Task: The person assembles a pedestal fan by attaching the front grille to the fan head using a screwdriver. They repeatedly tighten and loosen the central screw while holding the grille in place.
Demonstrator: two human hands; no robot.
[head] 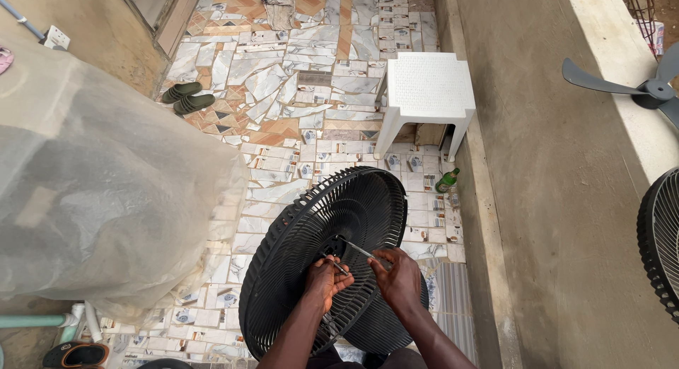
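While tilted on edge over patterned broken-tile floor (283, 128), round black plastic fan grille (332, 249) sits bottom centre. Left hand (324, 280) closed at grille hub, pinching small part too tiny to identify. Right hand (399, 277) at 3 o'clock of it, gripping thin metal screwdriver (357, 249), tip at hub. White plastic stool (428, 93) at 1 o'clock of grille, well apart; small green bottle (446, 180) between.

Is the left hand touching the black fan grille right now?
Touching. The head view shows the left hand resting on the ribs of the black fan grille near its hub, with no gap visible.
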